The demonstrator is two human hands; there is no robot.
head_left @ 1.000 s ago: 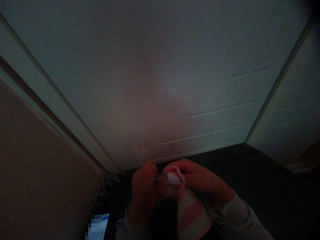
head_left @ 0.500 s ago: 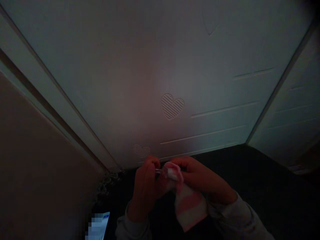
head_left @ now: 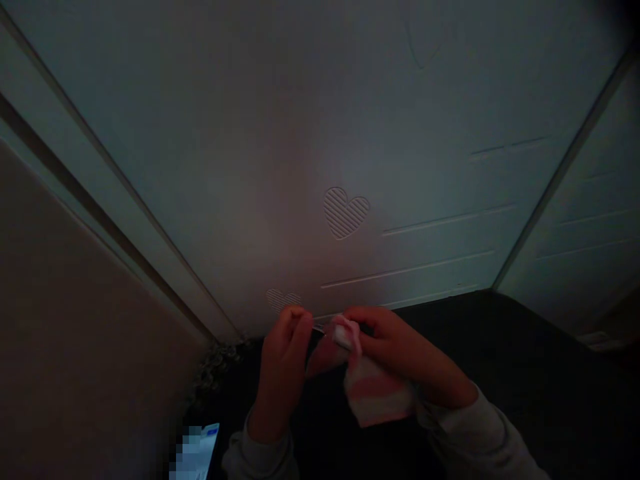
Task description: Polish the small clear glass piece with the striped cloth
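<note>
Dim light fills a corner where a brownish wall (head_left: 60, 333) takes up the left side, meeting a pale panel (head_left: 225, 133) along a slanting strip of frame. At the bottom, near this wall, a phone (head_left: 197, 453) shows a lit bluish screen, partly blurred out and cut by the picture's lower edge. Just above it, a grey, frilly clump (head_left: 213, 370) runs up along the foot of the wall, too dark to make out. Next comes the left hand (head_left: 280, 373), in a pale sleeve, its thumb and fingertips pinching a thin, shiny piece (head_left: 319, 329) that points right, towards the cloth. Behind this hand the panel bears a small striped heart (head_left: 280, 298), and up to the right a larger one (head_left: 346, 213). Between the two hands hangs a pink-and-white striped cloth (head_left: 377, 390), bunched at the top around a small white piece (head_left: 343, 335), its lower end drooping free. On its right side the right hand (head_left: 395, 347), also pale-sleeved, grips the bunched part, thumb and fingers closed on it. Beyond, a dark surface (head_left: 525, 360) stretches below grooved lines (head_left: 450, 220) to a second panel (head_left: 595, 240).
</note>
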